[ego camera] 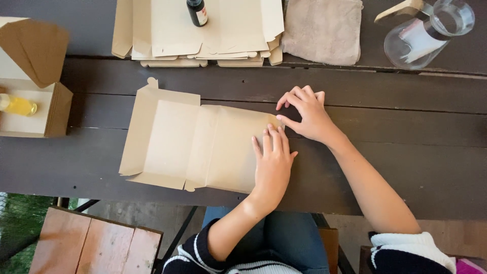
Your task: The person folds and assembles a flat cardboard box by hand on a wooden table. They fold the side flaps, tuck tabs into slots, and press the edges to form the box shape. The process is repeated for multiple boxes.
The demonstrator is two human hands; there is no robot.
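Note:
A flat, unfolded beige cardboard box blank (193,144) lies on the dark wooden table (385,152). My left hand (272,162) presses flat on the blank's right part, fingers together. My right hand (307,114) is at the blank's upper right corner, thumb and fingertips pinching or folding the right edge flap; the flap itself is mostly hidden under the hands. The blank's left flaps stand slightly raised.
A stack of more flat box blanks (198,35) lies at the back with a small dark bottle (197,12) on it. A beige cloth (322,30) and a glass jug (428,33) sit back right. An open assembled box (30,96) holding a yellow bottle (19,105) is at left.

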